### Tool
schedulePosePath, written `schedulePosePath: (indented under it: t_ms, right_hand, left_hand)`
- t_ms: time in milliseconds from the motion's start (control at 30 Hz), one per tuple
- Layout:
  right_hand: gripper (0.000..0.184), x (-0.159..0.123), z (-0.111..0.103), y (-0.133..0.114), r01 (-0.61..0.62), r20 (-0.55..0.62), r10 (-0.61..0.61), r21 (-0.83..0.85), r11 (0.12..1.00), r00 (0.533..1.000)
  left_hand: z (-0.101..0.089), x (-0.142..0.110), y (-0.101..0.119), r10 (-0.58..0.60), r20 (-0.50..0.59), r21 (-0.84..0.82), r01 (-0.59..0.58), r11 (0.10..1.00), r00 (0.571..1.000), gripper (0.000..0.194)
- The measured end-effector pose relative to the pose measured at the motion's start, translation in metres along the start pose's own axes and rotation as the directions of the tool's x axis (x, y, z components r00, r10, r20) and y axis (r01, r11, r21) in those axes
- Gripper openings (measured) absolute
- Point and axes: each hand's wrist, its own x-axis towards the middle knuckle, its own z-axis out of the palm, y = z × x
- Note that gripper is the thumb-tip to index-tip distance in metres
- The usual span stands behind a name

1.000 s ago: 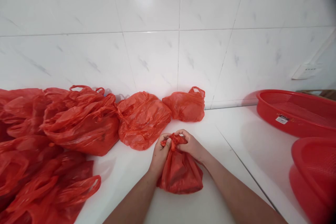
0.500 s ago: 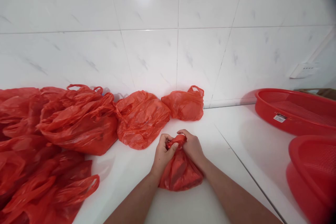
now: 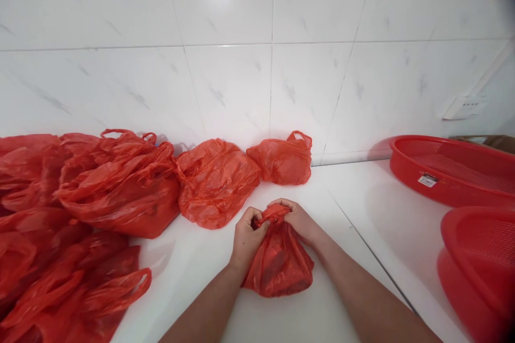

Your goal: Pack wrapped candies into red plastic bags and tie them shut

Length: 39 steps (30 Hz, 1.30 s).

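Note:
A filled red plastic bag rests on the white tabletop right in front of me, its neck gathered and twisted at the top. My left hand pinches the left side of that neck between thumb and bent fingers. From the right, my right hand grips the same gathered plastic, its fingers partly hidden behind the folds. What the bag contains cannot be made out through the plastic. Just beyond my hands lie a crumpled red bag and a smaller one with a looped handle.
Several red bags are heaped along the left side. Two red plastic baskets with mesh bottoms stand at the right. A white tiled wall closes off the back, with a socket on it. A seam crosses the tabletop.
Both hands still hold the bag's neck. My right hand has shifted slightly, its fingers now folded closer over the gathered plastic, and the bag's body has spread a little.

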Motion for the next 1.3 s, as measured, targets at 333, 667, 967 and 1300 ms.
schedulePosePath:
  t_ms: [333, 667, 967, 1300]
  right_hand:
    - [0.022, 0.002, -0.007, 0.002, -0.039, -0.029, 0.050, 0.299, 0.953, 0.998]
    - [0.012, 0.014, -0.049, 0.001, 0.073, -0.492, -0.386, -0.541, 0.838, 0.780]
    - [0.023, 0.011, -0.098, -0.002, -0.236, -0.677, -0.524, -0.701, 0.673, 0.516]
    - [0.029, 0.006, -0.076, -0.003, -0.168, -0.482, -0.348, -0.745, 0.645, 0.804]
  left_hand:
    - [0.000, -0.001, 0.005, 0.039, -0.035, 0.059, -0.037, 0.998, 0.999, 0.018]
    - [-0.005, -0.009, 0.018, 0.209, -0.110, 0.158, -0.190, 0.969, 0.972, 0.017]
    - [0.005, -0.021, 0.019, 0.365, 0.055, 0.185, -0.369, 0.911, 0.929, 0.018]
    - [0.002, -0.030, 0.018, 0.503, -0.069, 0.221, -0.478, 0.850, 0.862, 0.044]
